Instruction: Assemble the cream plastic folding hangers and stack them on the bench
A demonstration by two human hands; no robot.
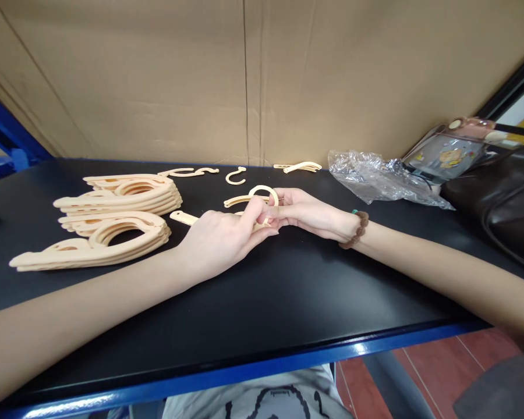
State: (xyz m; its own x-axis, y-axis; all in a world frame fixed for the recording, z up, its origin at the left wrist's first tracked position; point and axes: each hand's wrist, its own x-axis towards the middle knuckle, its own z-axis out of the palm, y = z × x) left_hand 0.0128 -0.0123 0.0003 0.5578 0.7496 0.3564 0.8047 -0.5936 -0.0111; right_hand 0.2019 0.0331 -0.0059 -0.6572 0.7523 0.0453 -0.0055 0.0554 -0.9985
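Cream hanger (262, 188): held above the table, a little right of the middle, between both hands. Its hook is seen arching above the fingertips. Two slim arms are seen reaching leftward: the upper arm (234, 202) from behind the fingers, the lower arm (184, 218) from beyond the left knuckles. Long axis: laid roughly side to side, left ends pointed toward the stacks. Whether hook and arms are joined cannot be told; the meeting place is covered by fingers.

Left hand (218, 235): closed over the lower arm, thumb and fingers brought to the hook's base. Right hand (303, 212): pinched on the same spot from the right. Neither hand can be called nearer at the hook, as fingertips are met there; the arms' free ends are judged to be better placed for the left.

Farther out: a loose hook (229, 178) is left behind the hands, apart from them. Near stack (65, 256) and rear stack (81, 202) of hangers are set to the left, with the left hand nearer. A clear plastic bag (373, 174) is crumpled at the right rear. All is borne by the black table (305, 291).
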